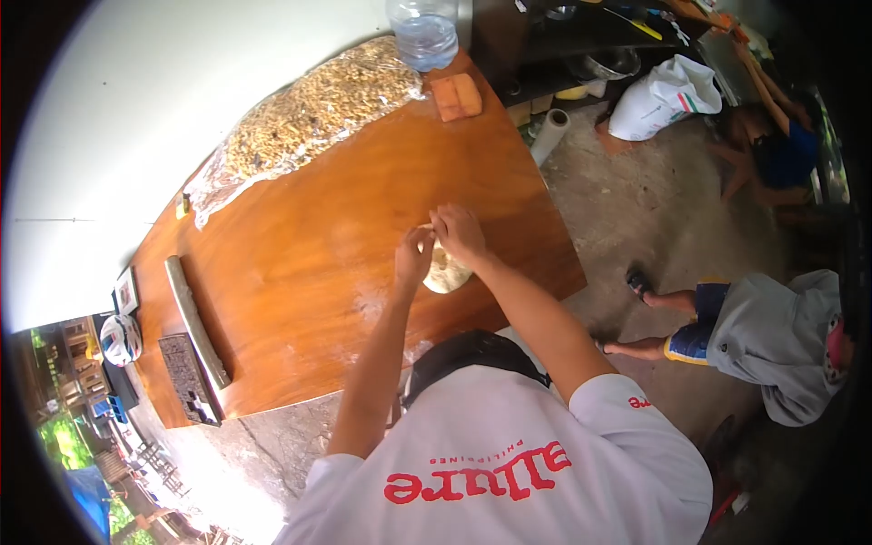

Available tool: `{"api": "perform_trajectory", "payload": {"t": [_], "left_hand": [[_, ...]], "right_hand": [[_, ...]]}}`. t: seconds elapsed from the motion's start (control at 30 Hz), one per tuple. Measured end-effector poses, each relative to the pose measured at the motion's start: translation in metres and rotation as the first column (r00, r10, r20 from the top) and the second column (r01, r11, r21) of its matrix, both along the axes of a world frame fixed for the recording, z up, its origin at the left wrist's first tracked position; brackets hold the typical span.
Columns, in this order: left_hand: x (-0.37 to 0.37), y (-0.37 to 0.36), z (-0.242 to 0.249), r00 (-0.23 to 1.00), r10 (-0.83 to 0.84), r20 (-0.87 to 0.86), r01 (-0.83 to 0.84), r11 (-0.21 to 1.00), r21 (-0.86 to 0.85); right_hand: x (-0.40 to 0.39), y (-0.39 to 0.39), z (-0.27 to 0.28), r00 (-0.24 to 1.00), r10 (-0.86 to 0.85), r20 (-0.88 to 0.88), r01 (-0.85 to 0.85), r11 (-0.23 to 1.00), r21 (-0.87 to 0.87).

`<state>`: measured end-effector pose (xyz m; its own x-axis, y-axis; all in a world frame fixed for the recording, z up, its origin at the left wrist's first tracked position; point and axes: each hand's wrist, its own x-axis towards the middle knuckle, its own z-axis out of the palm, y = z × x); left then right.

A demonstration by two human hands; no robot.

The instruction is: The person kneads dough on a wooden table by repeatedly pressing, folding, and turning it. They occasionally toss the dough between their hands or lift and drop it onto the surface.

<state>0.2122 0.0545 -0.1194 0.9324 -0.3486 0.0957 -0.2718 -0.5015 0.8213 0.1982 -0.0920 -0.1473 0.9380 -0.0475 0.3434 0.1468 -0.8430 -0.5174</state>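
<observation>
A pale, rounded lump of dough [446, 273] lies on the brown wooden table [300, 245], near its right front side. My left hand [414, 258] is at the dough's left edge, fingers bent and pinched together at its far side. Against it, my right hand [460, 234] curls over the far right edge of the dough, its fingertips meeting those of the left. The hands cover the far part of the dough. Faint white powder marks the tabletop nearby.
Along the wall lies a plastic bag of brownish flakes [318, 102], with a water jug [427, 36] and an orange block [456, 96] beside it. A long roller [195, 320] and a dark carved board [189, 378] lie left. Another person [763, 336] stands at right, near a white sack [661, 100].
</observation>
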Motion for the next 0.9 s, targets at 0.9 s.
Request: {"api": "perform_trajectory", "payload": {"t": [0.9], "left_hand": [[0.075, -0.062, -0.019, 0.903, 0.421, 0.087, -0.401, 0.751, 0.525]], "right_hand": [[0.079, -0.019, -0.001, 0.972, -0.102, -0.212, 0.067, 0.984, -0.167]]}}
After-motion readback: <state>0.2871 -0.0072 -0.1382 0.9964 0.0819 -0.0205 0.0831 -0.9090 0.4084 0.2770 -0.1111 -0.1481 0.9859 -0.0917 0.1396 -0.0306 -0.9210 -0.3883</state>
